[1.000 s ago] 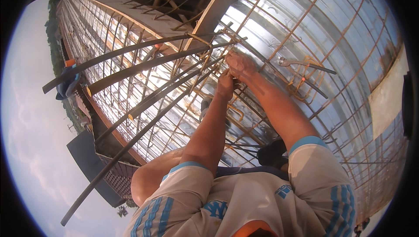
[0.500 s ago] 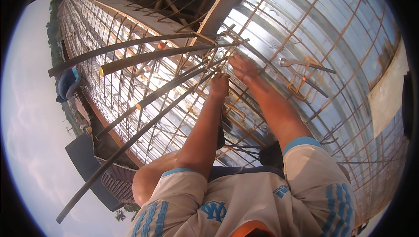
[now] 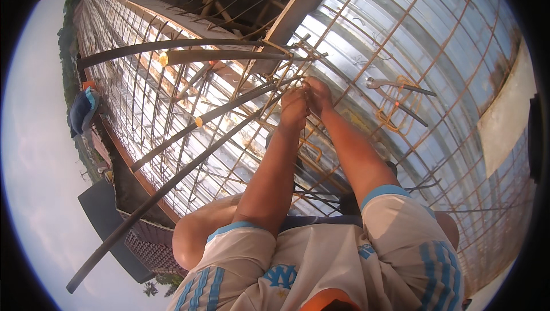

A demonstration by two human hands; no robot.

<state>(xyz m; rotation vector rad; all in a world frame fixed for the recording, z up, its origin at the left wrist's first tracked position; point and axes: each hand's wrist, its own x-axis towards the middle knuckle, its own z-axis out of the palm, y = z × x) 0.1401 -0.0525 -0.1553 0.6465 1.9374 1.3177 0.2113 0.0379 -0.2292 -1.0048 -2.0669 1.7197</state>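
My left hand (image 3: pixel 294 106) and my right hand (image 3: pixel 318 94) meet, closed, at the base of several upright steel rebars (image 3: pixel 166 188), where bars cross. What the fingers pinch is too small and hidden to make out. A thin rusty bar stirrup (image 3: pixel 312 153) lies just below my left hand. To the right of my right hand, pincers with dark handles (image 3: pixel 399 102) rest on the rebar mesh (image 3: pixel 395 42), beside a loose bundle of rusty tie wire (image 3: pixel 395 122).
Shiny corrugated metal decking (image 3: pixel 344 42) lies under the mesh. A wooden board (image 3: pixel 292 10) edges a dark opening at the top. Another person in a blue cap (image 3: pixel 85 107) is at the far left, near the deck's edge. A pale sheet (image 3: pixel 504 110) lies at right.
My hands have come together, the left moving right and the right shifting slightly down. The view has tilted a little, and the upright rebars appear shifted.
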